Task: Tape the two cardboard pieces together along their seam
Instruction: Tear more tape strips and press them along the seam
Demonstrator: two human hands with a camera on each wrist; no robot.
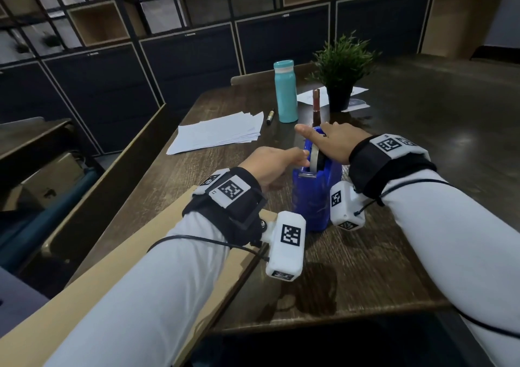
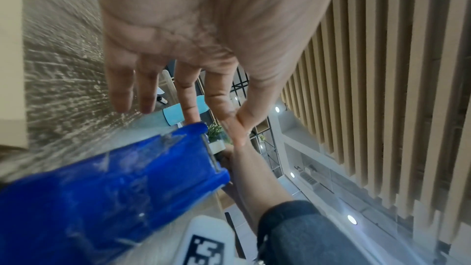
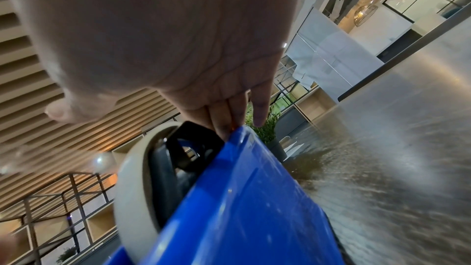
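A blue tape dispenser [image 1: 312, 197] [image 2: 114, 188] [image 3: 242, 198] stands mid-table, its pale tape roll [image 1: 314, 157] [image 3: 130, 188] upright inside. My right hand [image 1: 334, 141] [image 3: 229, 112] rests on the dispenser's far top, fingers straight and thumb spread. From the left, my left hand [image 1: 270, 164] [image 2: 188, 92] reaches in, its straight fingers beside the roll, just above the metal cutter [image 2: 210, 152]. Its thumb lies against the index finger, and no tape shows between them. Brown cardboard [image 1: 121, 276] [image 2: 10, 47] lies under my left forearm at the table's near left. Its seam is hidden.
On the dark wooden table [image 1: 394, 254], beyond the dispenser, are a paper stack [image 1: 216, 134], a marker [image 1: 270, 116], a teal bottle [image 1: 285, 95], a slim brown bottle [image 1: 316, 107] and a potted plant [image 1: 340, 68]. The table's left edge drops to a bench.
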